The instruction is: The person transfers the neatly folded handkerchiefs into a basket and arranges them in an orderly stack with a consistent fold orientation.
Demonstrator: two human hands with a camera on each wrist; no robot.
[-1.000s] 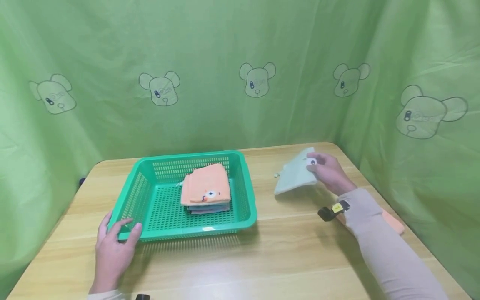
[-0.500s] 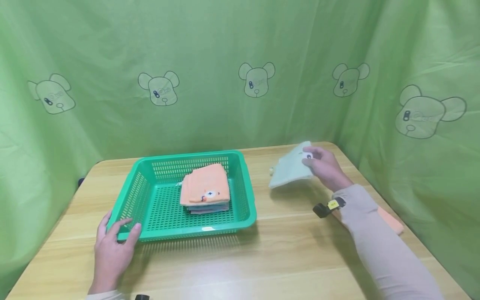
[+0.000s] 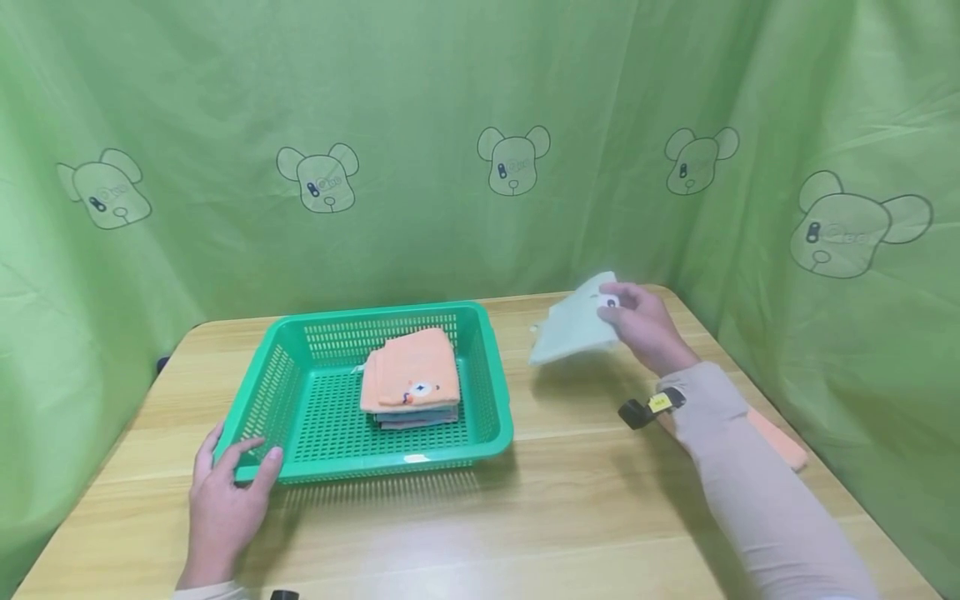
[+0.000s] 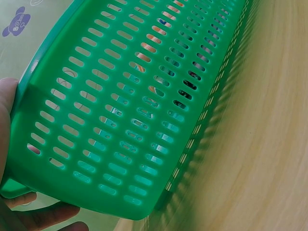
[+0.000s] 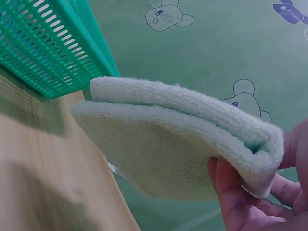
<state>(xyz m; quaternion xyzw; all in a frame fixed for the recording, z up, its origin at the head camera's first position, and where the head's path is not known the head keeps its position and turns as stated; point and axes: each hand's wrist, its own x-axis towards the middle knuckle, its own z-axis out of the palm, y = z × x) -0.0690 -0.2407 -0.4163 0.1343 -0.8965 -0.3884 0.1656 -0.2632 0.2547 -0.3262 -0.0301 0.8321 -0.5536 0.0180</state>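
A green perforated plastic basket (image 3: 495,392) stands on the wooden table, a stack of folded towels (image 3: 412,371) inside it with a peach one on top. At its front left corner, my left hand (image 3: 228,500) grips the rim; the left wrist view shows the thumb at the rim and fingers (image 4: 48,216) round the side wall. To the right of the basket, my right hand (image 3: 641,325) pinches a folded pale green towel (image 3: 573,325) by one edge, raised above the table and tilted. Seen from the right wrist, the towel (image 5: 159,144) has thick folded layers.
Partly hidden under my right forearm, a peach folded cloth (image 3: 776,437) lies near the table's right edge. Green curtains (image 3: 420,100) with bear outlines hang behind and on both sides. The wooden table (image 3: 420,533) extends in front of the basket.
My right hand has moved the pale green towel slightly left and farther back, higher over the table. The left hand and basket have stayed in place.
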